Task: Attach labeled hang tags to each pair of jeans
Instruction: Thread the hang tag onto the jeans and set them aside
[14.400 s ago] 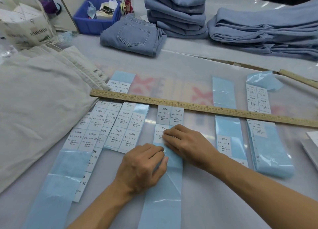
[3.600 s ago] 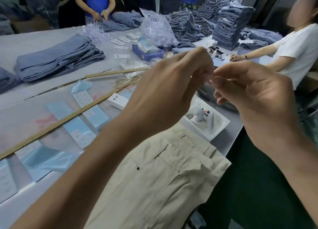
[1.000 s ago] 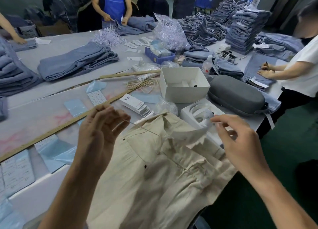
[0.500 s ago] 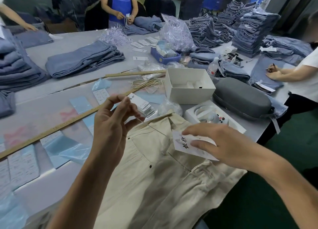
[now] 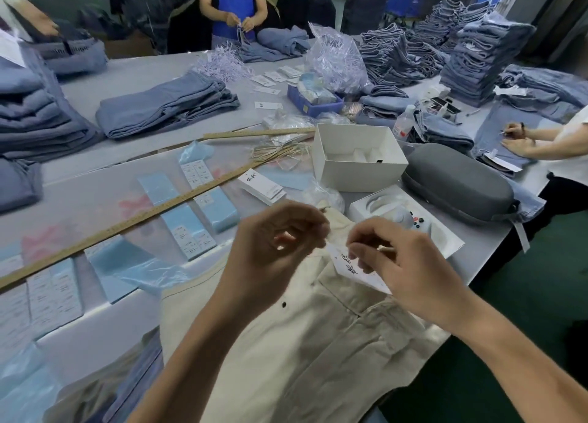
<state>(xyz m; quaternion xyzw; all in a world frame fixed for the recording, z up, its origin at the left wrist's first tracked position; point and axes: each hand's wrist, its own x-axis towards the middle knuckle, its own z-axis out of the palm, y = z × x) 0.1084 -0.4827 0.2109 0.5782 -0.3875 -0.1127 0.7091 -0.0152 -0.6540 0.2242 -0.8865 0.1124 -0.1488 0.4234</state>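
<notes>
Beige jeans (image 5: 296,343) lie at the table's near edge, waistband toward the far side. My right hand (image 5: 404,263) pinches a white hang tag (image 5: 350,268) with black characters just above the waistband. My left hand (image 5: 273,251) hovers close to its left, thumb and fingers curled together as if pinching the tag's thin string, which is too fine to make out. A stack of more white hang tags (image 5: 262,185) lies beyond the jeans. Blue sticker label sheets (image 5: 197,225) are spread under a long wooden ruler (image 5: 127,224).
A white open box (image 5: 358,157), a tray with a white device (image 5: 404,219) and a grey case (image 5: 458,184) sit at right. Loose strings (image 5: 280,152) lie behind the tags. Folded blue jeans (image 5: 165,104) and tall stacks (image 5: 483,53) fill the back. Other people work around the table.
My left hand moved right and down toward the tag. My right hand lifted the tag off the waistband and now pinches it close to the left hand.
</notes>
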